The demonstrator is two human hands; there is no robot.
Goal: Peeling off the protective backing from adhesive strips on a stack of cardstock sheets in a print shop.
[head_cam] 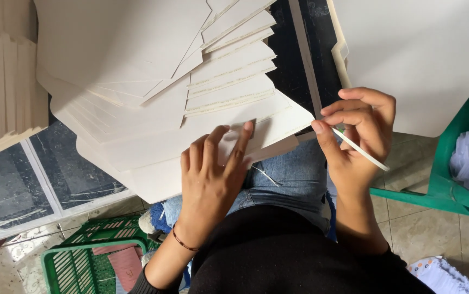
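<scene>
A fanned stack of cream card sheets [153,103] lies over my lap, each sheet with a narrow strip along its edge. My left hand [213,174] lies flat on the lowest sheets, fingers spread and pressing them down. My right hand [357,136] is at the corner of the front sheet, pinching a thin white strip [362,151] between thumb and fingers. The strip runs down to the right from the sheet's edge. A dark cord bracelet sits on my left wrist.
More cream sheets stand stacked at the far left [3,81] and one large sheet [414,60] lies at the upper right. A green plastic stool [446,185] carries white strips at the right. A green crate [82,261] sits on the tiled floor below left. A dark glass tabletop [55,174] lies underneath.
</scene>
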